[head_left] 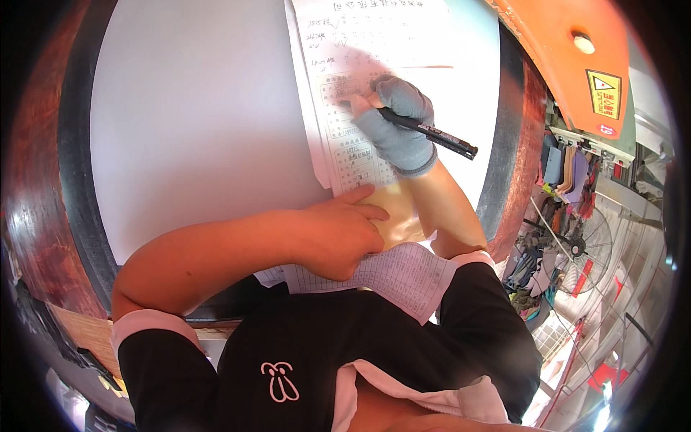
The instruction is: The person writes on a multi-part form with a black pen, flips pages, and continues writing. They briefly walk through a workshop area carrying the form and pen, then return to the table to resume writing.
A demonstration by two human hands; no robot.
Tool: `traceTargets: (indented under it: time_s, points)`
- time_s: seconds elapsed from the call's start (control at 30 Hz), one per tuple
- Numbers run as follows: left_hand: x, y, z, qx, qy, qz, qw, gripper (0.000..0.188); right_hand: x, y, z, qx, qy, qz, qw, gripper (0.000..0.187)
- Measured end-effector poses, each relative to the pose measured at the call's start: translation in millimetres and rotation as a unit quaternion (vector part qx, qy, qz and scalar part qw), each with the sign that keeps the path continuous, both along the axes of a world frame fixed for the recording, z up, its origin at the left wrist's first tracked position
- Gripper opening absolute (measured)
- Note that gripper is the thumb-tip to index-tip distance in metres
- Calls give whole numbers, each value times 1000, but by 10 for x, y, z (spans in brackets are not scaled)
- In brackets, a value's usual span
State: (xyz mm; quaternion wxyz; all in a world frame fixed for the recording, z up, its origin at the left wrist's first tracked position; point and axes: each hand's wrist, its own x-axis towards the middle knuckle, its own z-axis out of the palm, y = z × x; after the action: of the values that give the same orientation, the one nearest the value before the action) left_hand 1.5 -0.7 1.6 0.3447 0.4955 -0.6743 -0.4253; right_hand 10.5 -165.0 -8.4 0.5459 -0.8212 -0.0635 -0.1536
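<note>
My right hand (398, 128), in a grey fingerless glove, is closed around a black pen (450, 141). The pen slants, its back end pointing right, and the fingers hide its tip. Beneath that hand lies a strip of printed labels (345, 160) bearing handwriting. My left hand (344, 234) rests on the strip's lower end with thumb and forefinger apart. A smooth yellowish sheet (396, 209) shows between the two hands. Nearer my body, a creased sheet with a printed table (410, 277) sticks out under the left hand.
White paper (194, 129) covers the dark-edged table (75, 144). At the far side lies a printed sheet with handwritten notes (403, 36). An orange machine (554, 65) with a yellow warning label stands at the far right. Beyond the right edge are a fan (577, 248) and piles of coloured cloth (568, 169).
</note>
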Motion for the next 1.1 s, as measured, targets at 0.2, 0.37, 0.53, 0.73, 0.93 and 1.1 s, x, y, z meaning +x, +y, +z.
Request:
traceTargets:
  time_s: [0.2,0.37,0.53,0.73,0.93,1.1]
  points:
    - [5,6,6,-1,8,4,1000,25,3,-16,-1,-4,-11,16,1000,24]
    - [15,7,13,2,10,-1,1000,25,-18,3,-11,34,-2,-10,999,26]
    - [8,19,4,-11,1,9,1000,17,-22,23,1,81,17,-9,997,21]
    - [6,8,12,0,14,2,1000,25,-31,24,51,43,25,-6,999,15]
    - [1,2,7,-6,-20,-9,1000,15,-7,-14,-12,51,-2,33,998,15]
    - [1,6,7,-5,-18,-8,1000,16,-13,-10,-23,67,-14,26,997,16]
